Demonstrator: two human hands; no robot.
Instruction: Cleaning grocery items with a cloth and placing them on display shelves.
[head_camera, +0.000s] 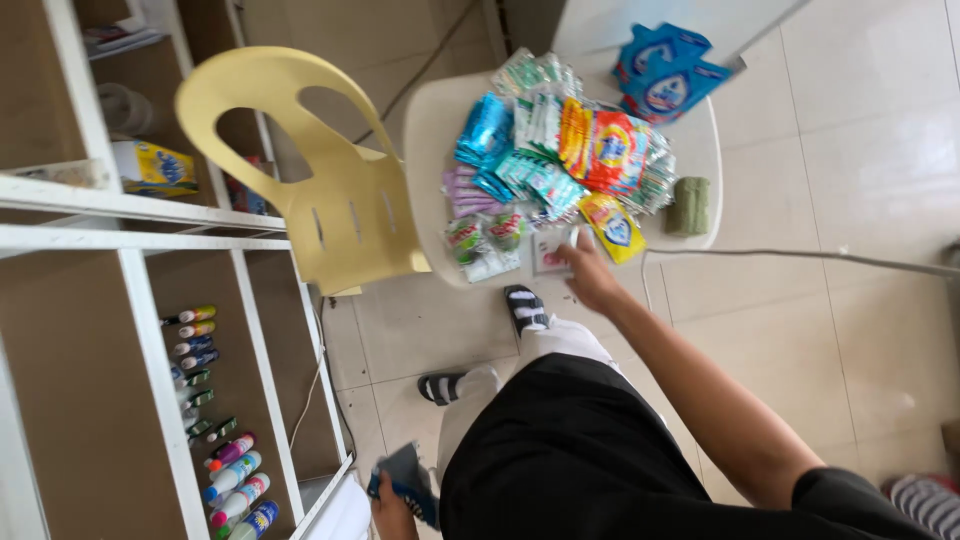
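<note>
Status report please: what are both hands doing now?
Right hand on small white sachet on chair seat. Left hand holds dark blue packet. Sachet pile close beside.

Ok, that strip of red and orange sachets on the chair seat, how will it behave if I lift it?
The red and orange sachet strip looks like thin joined packets, so it would probably flop and dangle. It seems light. Its glossy film may slip, and neighbouring packets lying against it could shift.
</note>
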